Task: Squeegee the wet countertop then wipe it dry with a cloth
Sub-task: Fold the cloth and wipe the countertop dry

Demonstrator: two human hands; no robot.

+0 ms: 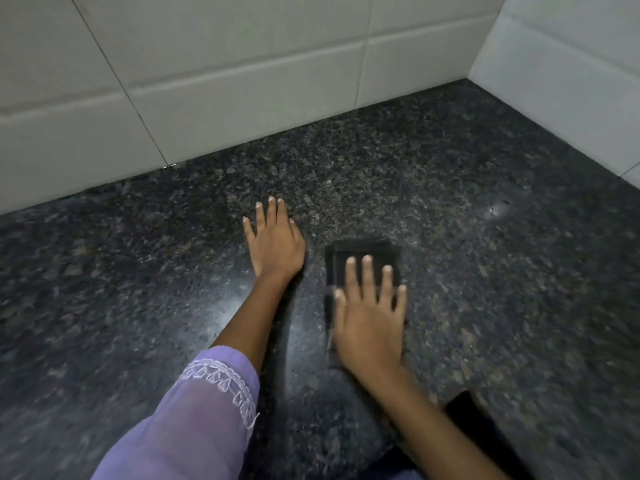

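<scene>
A dark speckled granite countertop [467,202] fills the view. My right hand [369,320] lies flat, fingers spread, pressing a dark folded cloth [377,252] against the counter near the middle. The cloth is blurred with motion and its far edge shows beyond my fingertips. My left hand [275,242] rests palm down on the bare stone just left of the cloth, fingers together and holding nothing. No squeegee is in view.
White tiled walls [242,71] rise at the back and at the right [571,81], meeting in a corner at the far right. A dark object [464,403] pokes in near my right forearm at the front edge. A bright glare spot [498,207] shows on the stone.
</scene>
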